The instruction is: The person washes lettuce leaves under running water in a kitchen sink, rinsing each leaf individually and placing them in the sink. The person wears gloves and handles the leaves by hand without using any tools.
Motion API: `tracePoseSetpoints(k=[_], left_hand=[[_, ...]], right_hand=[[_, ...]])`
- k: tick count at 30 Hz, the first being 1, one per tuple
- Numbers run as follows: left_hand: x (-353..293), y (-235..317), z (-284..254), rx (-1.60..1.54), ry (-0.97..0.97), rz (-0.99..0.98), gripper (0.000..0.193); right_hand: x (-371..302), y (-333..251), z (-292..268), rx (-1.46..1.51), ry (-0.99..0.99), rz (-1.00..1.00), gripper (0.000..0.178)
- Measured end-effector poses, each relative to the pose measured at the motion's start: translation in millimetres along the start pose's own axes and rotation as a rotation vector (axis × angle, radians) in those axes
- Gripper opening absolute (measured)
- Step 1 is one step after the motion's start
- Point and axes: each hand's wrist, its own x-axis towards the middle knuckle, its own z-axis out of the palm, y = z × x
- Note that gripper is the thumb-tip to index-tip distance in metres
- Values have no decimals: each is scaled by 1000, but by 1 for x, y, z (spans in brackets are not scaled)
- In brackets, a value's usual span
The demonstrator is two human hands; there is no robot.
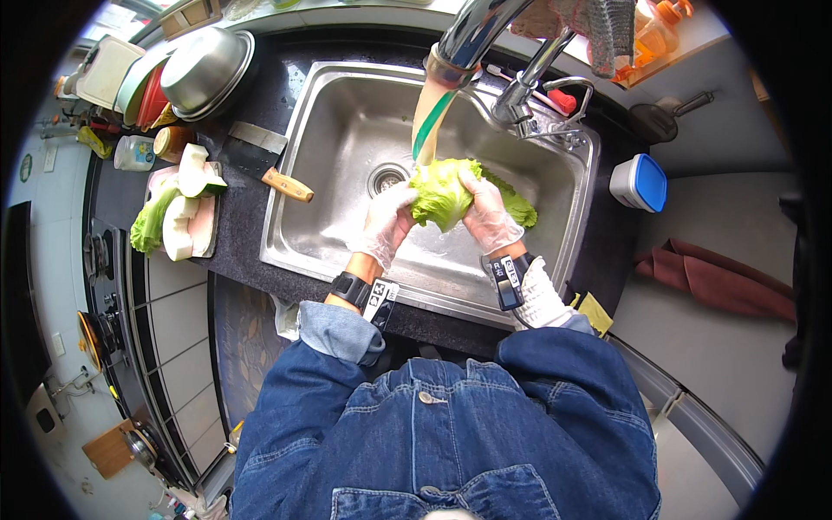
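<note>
Lettuce [442, 192] gripped by left hand [388, 222] and right hand [489, 217] over sink [334, 147]; white tub [624, 184] capped by blue lid [650, 182], contents hidden.

A cleaver [251, 160] with a wooden handle lies on a dark surface [238, 230], near thick, pale pieces of cut vegetable [179, 227]. Toward the upper left, a shiny steel bowl [204, 74] sits beside a red dish [151, 97], while a clear jar [134, 153] and an amber jar [173, 143] stand side by side. At right, a white tub [631, 184] wears a blue lid, a maroon cloth [719, 282] lies rumpled, and an orange pump bottle [659, 36] stands at upper right.
</note>
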Motion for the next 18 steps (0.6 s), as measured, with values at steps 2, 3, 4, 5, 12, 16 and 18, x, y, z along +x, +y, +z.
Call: tracePoseSetpoints(k=[2,3,4,5,12,16,18], left_hand=[[1,-1,4,86,9,41,34],[1,-4,7,231,-2,109,33],[1,-6,9,368,-10,160,32],[2,-6,9,433,12,172,32],[12,-1,-15,197,320,-7,23],[15,-4,-20,326,334,106,27],[17,-2,-13,214,214,122,27]], right_hand=[[-1,-1,2,-74,25,-26,30],[-1,-1,4,-104,16,-47,30],[-2,-1,4,-107,37,-40,30],[-2,-2,5,-104,40,-37,29],[-11,-14,12,63,-4,20,30],[-12,-19,19,85,-117,140,29],[-10,-17,23,37,-234,205,27]])
